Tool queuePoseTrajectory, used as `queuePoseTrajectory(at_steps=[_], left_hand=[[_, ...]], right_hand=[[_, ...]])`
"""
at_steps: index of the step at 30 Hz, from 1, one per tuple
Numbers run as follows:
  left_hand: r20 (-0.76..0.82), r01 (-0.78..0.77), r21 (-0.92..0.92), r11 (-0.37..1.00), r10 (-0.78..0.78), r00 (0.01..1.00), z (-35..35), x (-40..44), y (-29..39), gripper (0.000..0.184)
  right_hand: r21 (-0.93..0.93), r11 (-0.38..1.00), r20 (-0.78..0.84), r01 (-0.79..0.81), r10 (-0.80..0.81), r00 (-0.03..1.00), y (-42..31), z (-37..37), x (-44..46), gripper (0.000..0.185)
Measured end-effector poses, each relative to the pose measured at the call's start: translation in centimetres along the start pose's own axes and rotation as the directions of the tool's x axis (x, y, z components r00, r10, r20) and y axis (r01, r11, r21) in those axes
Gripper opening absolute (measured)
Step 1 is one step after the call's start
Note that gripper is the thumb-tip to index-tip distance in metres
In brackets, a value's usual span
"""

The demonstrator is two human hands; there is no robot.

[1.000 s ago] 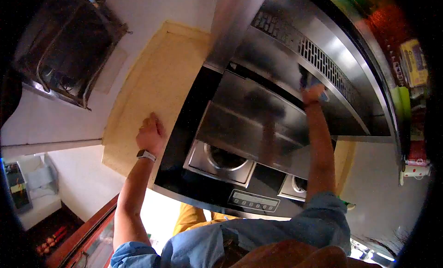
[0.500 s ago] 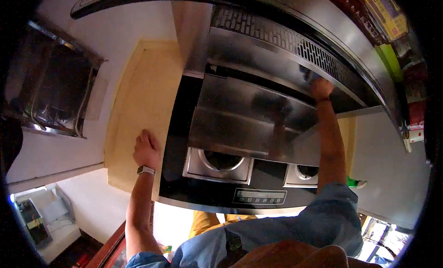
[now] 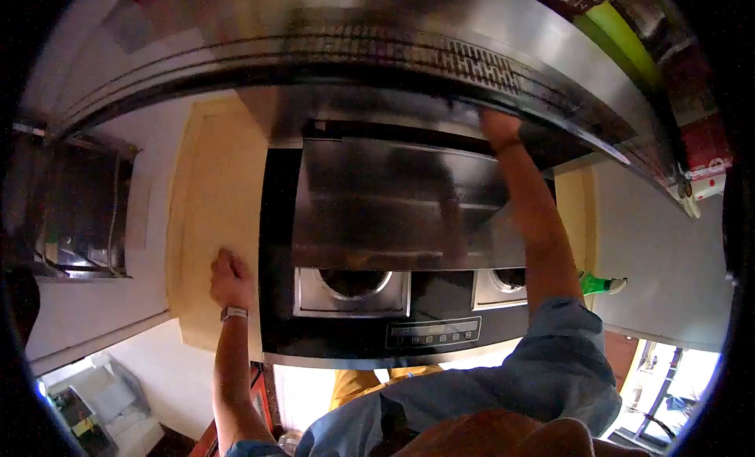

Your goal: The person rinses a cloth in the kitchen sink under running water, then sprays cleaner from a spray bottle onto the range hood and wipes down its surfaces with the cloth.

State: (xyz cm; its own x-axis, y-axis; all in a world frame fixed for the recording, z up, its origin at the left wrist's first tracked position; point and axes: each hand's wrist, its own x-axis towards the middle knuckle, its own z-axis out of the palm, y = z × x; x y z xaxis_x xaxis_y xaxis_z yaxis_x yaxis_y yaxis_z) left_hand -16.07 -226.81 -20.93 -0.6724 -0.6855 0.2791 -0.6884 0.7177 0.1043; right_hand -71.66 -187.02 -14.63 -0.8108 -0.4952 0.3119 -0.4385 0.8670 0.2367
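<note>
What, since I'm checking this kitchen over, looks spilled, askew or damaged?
Nothing plainly stands out. The beige counter shows no visible spill, and the control panel and visible burners look in place. The range hood is blurred and its edge hides the fingers of the right hand, so I cannot judge small stains or damage there.

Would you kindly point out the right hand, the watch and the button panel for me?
Right hand (image 3: pixel 501 128): head view, on the visible part near the wrist.
Watch (image 3: pixel 234 312): head view, on the middle of its visible side.
Button panel (image 3: pixel 433 332): head view, on the middle of its face.
</note>
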Motion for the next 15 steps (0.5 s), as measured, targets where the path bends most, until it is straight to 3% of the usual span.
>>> queuePoseTrajectory(at_steps=[4, 8, 9, 13, 15], left_hand=[[0.085, 0.082, -0.005, 0.997, -0.081, 0.993, -1.3, 0.5, 2.1, 0.041], [-0.059, 0.009, 0.073, 0.997, -0.005, 0.998, 0.4, 0.1, 0.7, 0.04], [-0.113, -0.014, 0.092, 0.996, 0.024, 0.993, 0.5, 0.0, 0.5, 0.04], [-0.037, 0.002, 0.054, 0.999, 0.0, 0.999, -0.5, 0.4, 1.2, 0.039], [0.06, 0.124, 0.114, 0.986, -0.131, 0.99, -1.5, 0.6, 2.2, 0.039]], right_hand=[[-0.088, 0.95, 0.116, -0.301, 0.309, 0.944, 9.0, 1.4, -4.5, 0.029], [-0.197, 0.876, 0.236, -0.44, 0.478, 0.846, 10.4, 3.7, -4.4, 0.029], [-0.225, 0.865, 0.267, -0.449, 0.498, 0.825, 9.8, 4.2, -3.9, 0.029], [-0.303, 0.886, 0.408, -0.35, 0.453, 0.793, 4.4, 6.3, -0.8, 0.03], [-0.286, 0.934, 0.509, -0.213, 0.337, 0.792, 0.0, 7.3, 1.1, 0.03]])
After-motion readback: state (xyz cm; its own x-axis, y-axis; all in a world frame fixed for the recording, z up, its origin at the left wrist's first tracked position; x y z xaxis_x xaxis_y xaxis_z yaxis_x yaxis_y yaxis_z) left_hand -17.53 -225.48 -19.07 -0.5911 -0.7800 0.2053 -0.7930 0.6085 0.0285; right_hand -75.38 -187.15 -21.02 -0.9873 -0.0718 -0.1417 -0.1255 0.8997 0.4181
